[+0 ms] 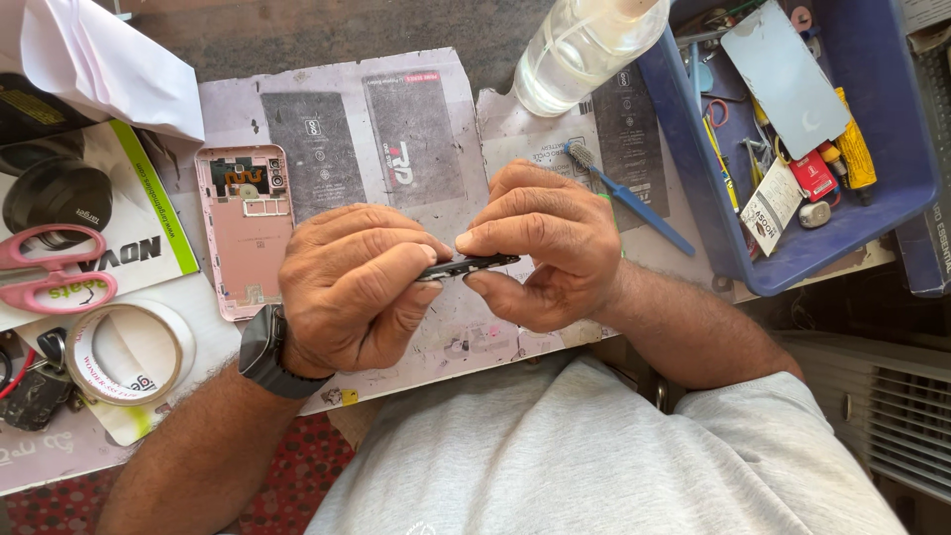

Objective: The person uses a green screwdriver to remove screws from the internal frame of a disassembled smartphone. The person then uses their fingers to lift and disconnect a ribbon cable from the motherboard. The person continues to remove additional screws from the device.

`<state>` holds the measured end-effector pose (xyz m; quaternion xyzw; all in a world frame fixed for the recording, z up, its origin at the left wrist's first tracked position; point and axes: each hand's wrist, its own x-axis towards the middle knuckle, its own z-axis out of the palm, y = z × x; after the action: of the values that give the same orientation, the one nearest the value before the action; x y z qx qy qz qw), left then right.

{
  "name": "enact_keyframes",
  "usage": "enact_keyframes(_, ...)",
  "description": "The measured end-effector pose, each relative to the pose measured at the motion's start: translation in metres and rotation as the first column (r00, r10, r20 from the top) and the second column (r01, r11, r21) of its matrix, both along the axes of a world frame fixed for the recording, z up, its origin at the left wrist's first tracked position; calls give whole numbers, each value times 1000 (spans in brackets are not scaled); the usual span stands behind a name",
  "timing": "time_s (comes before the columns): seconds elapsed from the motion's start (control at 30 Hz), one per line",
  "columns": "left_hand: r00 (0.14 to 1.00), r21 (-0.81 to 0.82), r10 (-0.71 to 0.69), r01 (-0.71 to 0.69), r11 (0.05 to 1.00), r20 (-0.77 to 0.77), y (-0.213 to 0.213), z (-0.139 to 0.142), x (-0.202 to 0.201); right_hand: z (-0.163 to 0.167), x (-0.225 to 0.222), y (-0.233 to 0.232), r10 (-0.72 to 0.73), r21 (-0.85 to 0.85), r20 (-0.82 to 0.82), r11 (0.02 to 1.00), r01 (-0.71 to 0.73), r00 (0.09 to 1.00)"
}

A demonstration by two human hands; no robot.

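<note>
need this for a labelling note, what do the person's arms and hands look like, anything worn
Both forearms are bare and hairy, with no sleeves reaching them. The left hand has a dark smartwatch with a dark band at its wrist. The right hand wears nothing: no glove, ring or band shows.

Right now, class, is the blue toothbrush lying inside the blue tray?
No, the blue toothbrush lies on the mat just left of the blue tray.
</note>
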<state>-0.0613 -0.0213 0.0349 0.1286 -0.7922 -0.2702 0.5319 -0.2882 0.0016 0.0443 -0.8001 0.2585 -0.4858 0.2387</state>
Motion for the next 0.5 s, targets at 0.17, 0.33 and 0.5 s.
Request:
enact_keyframes(0.17, 1000, 10, 3, -3, 1000, -18, -4, -3, -3, -1, -1, -4, 14, 23, 6, 1000, -14, 1000)
enact_keyframes(0.33, 998, 71, -58, 56, 996, 34, -6, 2, -3, 3, -2, -1, 15, -41, -50, 999, -17, 999)
enact_keyframes(0.5, 994, 155, -92, 84, 984, 50, -5, 3, -1, 1, -1, -3, 31, -26, -42, 999, -32, 999)
